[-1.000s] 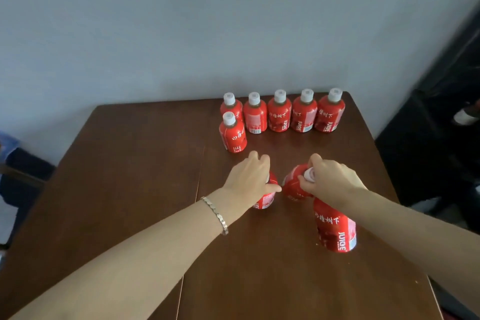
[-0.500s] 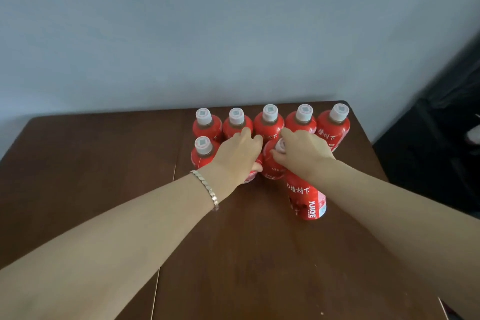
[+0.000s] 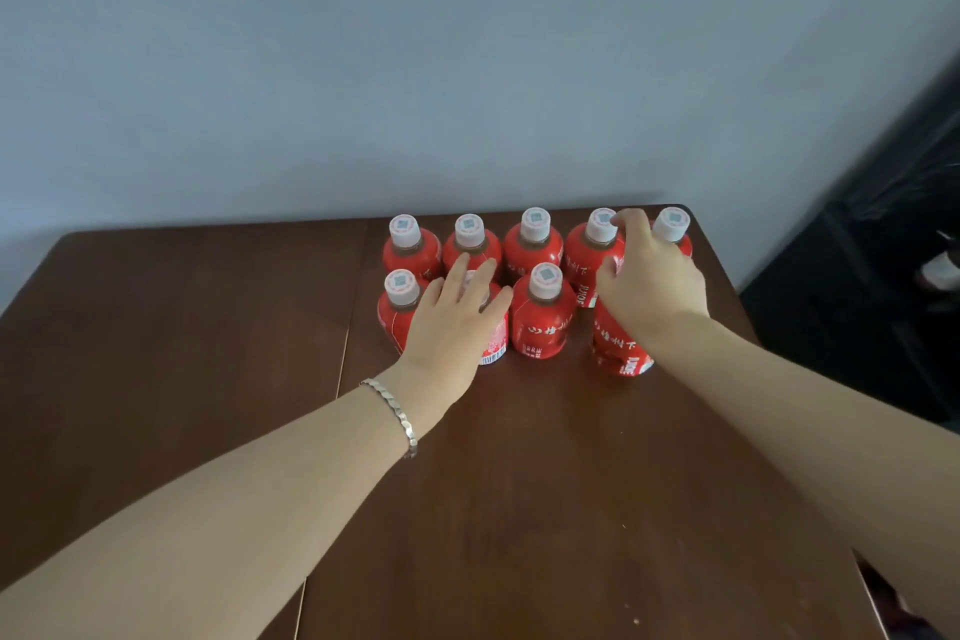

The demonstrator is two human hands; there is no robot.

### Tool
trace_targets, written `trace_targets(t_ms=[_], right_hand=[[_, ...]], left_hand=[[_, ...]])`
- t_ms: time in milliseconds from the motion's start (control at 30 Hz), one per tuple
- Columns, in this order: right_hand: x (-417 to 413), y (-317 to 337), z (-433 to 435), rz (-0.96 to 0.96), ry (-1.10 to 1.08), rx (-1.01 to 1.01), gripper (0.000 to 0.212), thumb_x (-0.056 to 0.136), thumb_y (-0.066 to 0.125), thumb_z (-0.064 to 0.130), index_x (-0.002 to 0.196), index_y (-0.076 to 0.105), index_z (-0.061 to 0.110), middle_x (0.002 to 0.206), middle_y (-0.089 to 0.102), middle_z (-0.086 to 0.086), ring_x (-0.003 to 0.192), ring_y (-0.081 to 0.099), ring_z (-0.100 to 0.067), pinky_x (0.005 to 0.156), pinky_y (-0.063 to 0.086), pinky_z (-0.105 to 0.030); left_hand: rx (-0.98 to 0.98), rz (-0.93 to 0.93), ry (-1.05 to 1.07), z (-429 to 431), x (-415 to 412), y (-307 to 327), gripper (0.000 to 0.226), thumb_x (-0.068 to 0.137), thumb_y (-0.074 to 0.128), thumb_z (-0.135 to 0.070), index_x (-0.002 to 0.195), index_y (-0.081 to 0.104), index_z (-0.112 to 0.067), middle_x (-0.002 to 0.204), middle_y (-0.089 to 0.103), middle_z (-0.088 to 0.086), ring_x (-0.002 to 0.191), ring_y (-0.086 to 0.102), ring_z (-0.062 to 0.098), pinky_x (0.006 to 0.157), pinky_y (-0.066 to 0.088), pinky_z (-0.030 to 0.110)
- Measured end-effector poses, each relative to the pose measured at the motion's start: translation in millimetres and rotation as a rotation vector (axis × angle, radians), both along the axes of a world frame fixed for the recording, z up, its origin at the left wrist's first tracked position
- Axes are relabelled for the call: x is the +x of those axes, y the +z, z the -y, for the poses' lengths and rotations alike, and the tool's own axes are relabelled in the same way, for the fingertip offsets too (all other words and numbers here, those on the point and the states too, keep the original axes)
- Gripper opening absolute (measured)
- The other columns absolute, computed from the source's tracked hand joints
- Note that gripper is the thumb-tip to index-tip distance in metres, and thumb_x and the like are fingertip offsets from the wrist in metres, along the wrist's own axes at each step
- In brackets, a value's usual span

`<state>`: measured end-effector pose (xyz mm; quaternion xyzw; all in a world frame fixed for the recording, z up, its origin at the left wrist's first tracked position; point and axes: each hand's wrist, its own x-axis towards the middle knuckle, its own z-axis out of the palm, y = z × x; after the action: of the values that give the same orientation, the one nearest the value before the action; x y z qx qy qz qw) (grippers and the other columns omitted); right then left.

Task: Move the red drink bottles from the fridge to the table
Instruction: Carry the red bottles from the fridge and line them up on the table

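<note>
Brown wooden bench (image 3: 519,483) carries nine red plastic drink bottles (image 3: 537,322), white-capped, toward 1 o'clock. Our left hand (image 3: 457,317) rests on one, fingers apart. Our right hand (image 3: 649,281) curls over another; whether clamped, we cannot tell. Probably stiff, smooth, heavy: we would take the neck.

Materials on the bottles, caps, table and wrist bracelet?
Bottles: probably plastic under a glossy red printed sleeve; barcode and lettering show. Caps: white, matte, likely plastic, with a printed mark on top. Table: dark brown wood or veneer, slight sheen; grain and a board seam show. Bracelet: silvery linked band, apparently metal.
</note>
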<state>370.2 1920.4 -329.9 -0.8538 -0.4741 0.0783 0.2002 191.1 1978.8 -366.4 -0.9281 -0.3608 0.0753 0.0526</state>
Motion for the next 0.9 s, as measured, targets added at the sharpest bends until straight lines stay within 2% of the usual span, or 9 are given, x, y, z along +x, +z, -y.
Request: trace_targets(t_ms=[100,167,267,333,433,500,600,767,900], right_hand=[[3.2,-1.8,-9.3,-0.048,0.016,-0.024,0.038,0.094,0.046,0.016,0.131,0.040,0.010,0.112,0.056,-0.014,0.086,0.057,-0.030,0.064,0.036,-0.031],[4.6,-6.5,-11.2,-0.125,0.024,-0.035,0.040,0.093,0.051,0.019,0.130,0.041,0.009,0.119,0.053,-0.015,0.099,0.058,-0.032,0.069,0.042,-0.034],[12.1,-13.7,-1.5,-0.353,-0.054,0.017,0.050,0.087,0.061,0.024,0.131,0.043,0.010,0.124,0.053,-0.013,0.112,0.054,-0.029,0.087,0.047,-0.039],[15.6,-20.0,12.5,-0.549,-0.169,0.119,0.062,0.081,0.069,0.026,0.134,0.040,0.013,0.126,0.052,-0.010,0.118,0.052,-0.026,0.092,0.047,-0.038],[8.9,-39.1,31.3,-0.629,-0.260,-0.007,0.100,0.066,0.082,0.037,0.145,0.023,0.018,0.141,0.038,-0.012,0.132,0.038,-0.031,0.105,0.039,-0.048],[-1.4,-52.3,36.9,-0.739,-0.261,-0.073,0.120,0.060,0.087,0.037,0.150,0.008,0.024,0.149,0.029,-0.012,0.136,0.035,-0.031,0.109,0.035,-0.049],[-10.0,-63.1,34.2,-0.824,-0.333,0.027,0.121,0.062,0.088,0.027,0.149,0.004,0.027,0.149,0.030,-0.012,0.133,0.039,-0.031,0.106,0.037,-0.046],[-21.8,-63.3,17.2,-0.863,-0.425,0.006,0.119,0.063,0.088,0.021,0.148,0.005,0.019,0.144,0.031,-0.018,0.127,0.043,-0.036,0.098,0.041,-0.045],[-19.9,-66.0,21.7,-0.799,-0.370,-0.037,0.118,0.064,0.087,0.020,0.148,0.005,0.017,0.143,0.029,-0.020,0.126,0.043,-0.036,0.099,0.040,-0.043]], left_hand=[[0.005,0.034,0.000,1.4,0.9,2.4,0.077,0.089,0.059,-0.006,0.149,0.015,-0.022,0.158,-0.005,0.011,0.144,-0.009,0.035,0.117,0.004,0.045],[0.002,0.140,0.041,3.7,0.9,1.5,0.081,0.086,0.063,-0.006,0.149,0.016,-0.024,0.158,-0.007,0.015,0.144,-0.007,0.037,0.116,0.001,0.045],[0.100,0.396,0.151,9.8,-5.2,-2.9,0.098,0.070,0.080,-0.014,0.147,0.019,-0.021,0.155,0.010,0.022,0.142,0.011,0.042,0.112,0.010,0.050],[0.105,0.604,0.315,12.9,-13.1,-5.3,0.107,0.063,0.084,-0.021,0.146,0.016,-0.013,0.153,0.010,0.023,0.141,0.012,0.045,0.111,0.017,0.053],[-0.208,0.886,0.669,8.9,-21.4,-2.1,0.122,0.064,0.086,-0.025,0.148,0.001,-0.002,0.155,-0.005,0.024,0.144,-0.003,0.035,0.115,0.013,0.042],[-0.482,0.993,0.819,3.8,-24.2,-6.7,0.129,0.064,0.086,-0.023,0.148,-0.011,-0.005,0.156,-0.011,0.017,0.145,-0.007,0.024,0.116,0.009,0.034],[-0.636,0.990,0.820,3.0,-24.1,-15.0,0.133,0.062,0.087,-0.022,0.148,-0.014,-0.012,0.157,-0.006,0.012,0.145,0.001,0.020,0.114,0.014,0.034],[-0.669,0.966,0.882,6.9,-15.8,-16.9,0.130,0.061,0.087,-0.024,0.149,-0.008,-0.019,0.154,-0.001,0.014,0.139,0.020,0.023,0.108,0.028,0.036],[-0.648,0.945,0.895,4.2,-13.5,-20.8,0.129,0.060,0.088,-0.029,0.147,-0.006,-0.019,0.151,0.004,0.015,0.135,0.029,0.026,0.106,0.033,0.037]])
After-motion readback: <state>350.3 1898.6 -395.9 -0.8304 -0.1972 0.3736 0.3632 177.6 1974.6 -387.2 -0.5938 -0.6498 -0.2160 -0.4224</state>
